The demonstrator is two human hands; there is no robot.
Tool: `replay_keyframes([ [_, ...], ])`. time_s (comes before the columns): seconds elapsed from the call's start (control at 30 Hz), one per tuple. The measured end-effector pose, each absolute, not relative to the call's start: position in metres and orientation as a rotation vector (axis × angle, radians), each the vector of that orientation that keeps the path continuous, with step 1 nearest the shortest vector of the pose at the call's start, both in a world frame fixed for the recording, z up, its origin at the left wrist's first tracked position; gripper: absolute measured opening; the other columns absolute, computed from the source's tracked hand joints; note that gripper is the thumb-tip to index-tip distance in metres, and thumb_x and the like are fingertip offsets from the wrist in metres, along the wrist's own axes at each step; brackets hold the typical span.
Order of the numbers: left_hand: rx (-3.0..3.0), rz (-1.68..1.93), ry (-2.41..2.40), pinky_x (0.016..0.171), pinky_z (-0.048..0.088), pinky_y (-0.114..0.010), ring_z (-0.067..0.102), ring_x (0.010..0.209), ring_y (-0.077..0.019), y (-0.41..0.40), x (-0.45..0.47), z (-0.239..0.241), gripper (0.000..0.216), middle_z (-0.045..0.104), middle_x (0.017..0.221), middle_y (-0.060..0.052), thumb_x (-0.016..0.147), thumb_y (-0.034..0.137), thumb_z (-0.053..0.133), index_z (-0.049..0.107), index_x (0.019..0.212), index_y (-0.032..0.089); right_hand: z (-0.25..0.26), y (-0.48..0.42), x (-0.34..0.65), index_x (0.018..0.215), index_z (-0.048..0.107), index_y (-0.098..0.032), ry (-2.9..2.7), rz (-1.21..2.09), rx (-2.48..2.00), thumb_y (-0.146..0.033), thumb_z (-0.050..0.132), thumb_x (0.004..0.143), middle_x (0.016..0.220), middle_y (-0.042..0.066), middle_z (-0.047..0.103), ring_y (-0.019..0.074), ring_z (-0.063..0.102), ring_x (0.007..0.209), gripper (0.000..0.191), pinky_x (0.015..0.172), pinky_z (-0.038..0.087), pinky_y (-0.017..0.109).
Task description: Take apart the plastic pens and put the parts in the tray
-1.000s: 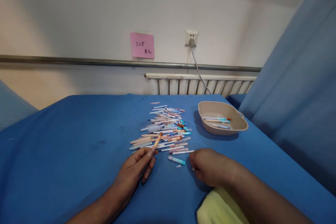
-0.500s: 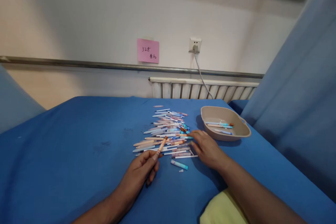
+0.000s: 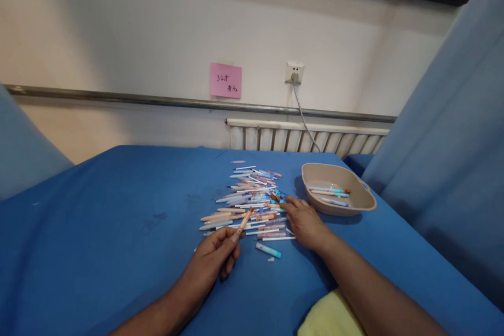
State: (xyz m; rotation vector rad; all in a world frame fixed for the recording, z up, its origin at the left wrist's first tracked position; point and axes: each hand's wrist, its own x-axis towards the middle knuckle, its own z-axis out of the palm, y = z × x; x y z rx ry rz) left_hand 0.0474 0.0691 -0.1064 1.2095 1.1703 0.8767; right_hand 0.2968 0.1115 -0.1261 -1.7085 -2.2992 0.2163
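Note:
Between the thumb and fingers of my left hand (image 3: pixel 220 252) is an orange pen barrel (image 3: pixel 245 220) with a brown end, tilted up to the right. It is held over the near left part of a pile of pen parts (image 3: pixel 255 189): pale barrels, thin white refills and small blue and brown pieces. At the pile's right edge, my right hand (image 3: pixel 307 223) reaches in with its fingers apart, the tips by the small blue and brown pieces. I see nothing held in it. In front of the pile lies a turquoise-ended barrel (image 3: pixel 268 250), with a small whitish piece (image 3: pixel 271 260) beside it.
A beige plastic basin (image 3: pixel 354 209) holding several pens (image 3: pixel 331 194) stands right of the pile. Blue cloth (image 3: pixel 98 231) covers the table. Yellow fabric (image 3: pixel 333 315) lies at the near edge. Blue curtains (image 3: pixel 444 142) hang at the sides, and a radiator (image 3: pixel 291 139) is behind.
My right hand has shifted slightly left, further over the pile's right edge. The left hand keeps hold of the orange pen barrel, nearly unmoved. The view has tilted up a little.

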Motion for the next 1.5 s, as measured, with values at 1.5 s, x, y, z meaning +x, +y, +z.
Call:
replay_keyframes([
  [1.5,1.248,0.793,1.150,0.039,0.032,-0.018,0.039,0.039,-0.0062,0.068,0.046,-0.107,0.037,0.054,0.058,0.005,0.075,0.053,0.063,0.055,0.080,0.018,-0.105,0.082,0.297,0.092,0.063,-0.017,-2.337,0.297,-1.846,-0.022,0.053,0.085,0.096,0.009,0.066,0.0206,0.061,0.089,0.013,0.074,0.039,0.027],
])
